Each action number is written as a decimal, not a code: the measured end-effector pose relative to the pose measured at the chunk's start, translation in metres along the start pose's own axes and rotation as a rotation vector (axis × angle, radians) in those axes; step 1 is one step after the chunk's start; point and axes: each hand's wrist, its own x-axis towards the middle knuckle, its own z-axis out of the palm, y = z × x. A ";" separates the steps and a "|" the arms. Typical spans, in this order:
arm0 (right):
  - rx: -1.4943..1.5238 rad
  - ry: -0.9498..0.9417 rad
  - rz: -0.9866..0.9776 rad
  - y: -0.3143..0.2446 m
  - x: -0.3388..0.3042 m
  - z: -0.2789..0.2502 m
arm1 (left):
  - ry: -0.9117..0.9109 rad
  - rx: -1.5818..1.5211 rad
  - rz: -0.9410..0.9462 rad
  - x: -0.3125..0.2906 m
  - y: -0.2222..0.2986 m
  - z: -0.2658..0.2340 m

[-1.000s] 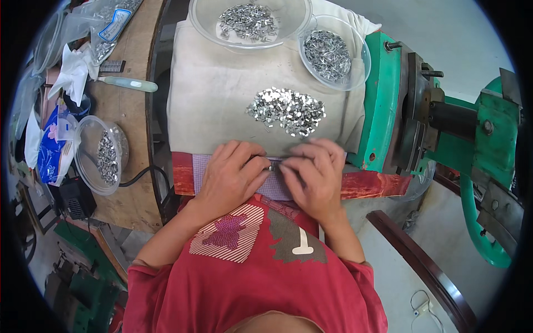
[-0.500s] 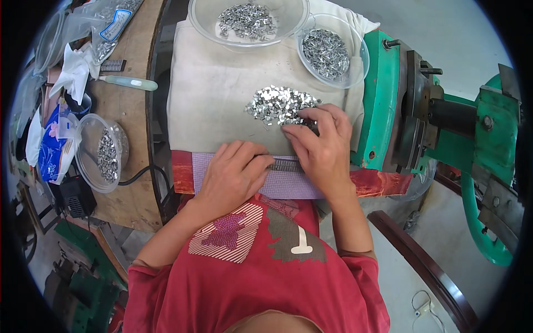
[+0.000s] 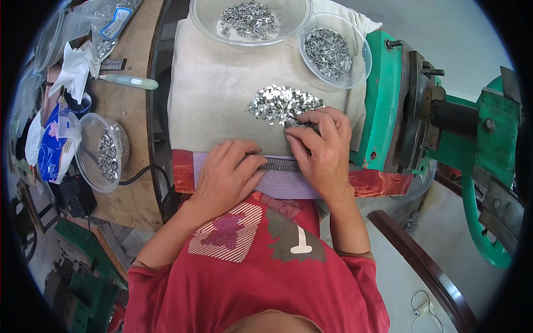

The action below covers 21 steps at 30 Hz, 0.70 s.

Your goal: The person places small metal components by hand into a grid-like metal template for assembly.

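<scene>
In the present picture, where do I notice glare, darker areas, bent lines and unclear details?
Head view: bright glints on the loose pile of small, flat silver metal pieces, darker pieces near the bare right hand; head view: black rounded corners, and a bowed edge on the brown wooden table; head view: fine details of the dark, ridged metal strip too small to tell.

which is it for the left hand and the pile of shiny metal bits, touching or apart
Apart: the head view shows bare beige cloth between the fingers of the left hand and the pile of shiny metal bits.
</scene>
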 end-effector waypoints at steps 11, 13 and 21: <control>-0.044 0.022 0.025 -0.003 -0.002 0.000 | -0.024 0.015 0.042 0.006 0.002 0.009; -0.031 0.026 0.037 -0.004 -0.005 -0.001 | -0.032 0.015 0.044 0.006 0.002 0.008; 0.018 0.047 0.096 -0.006 -0.024 -0.009 | -0.031 -0.041 0.010 0.004 0.003 0.004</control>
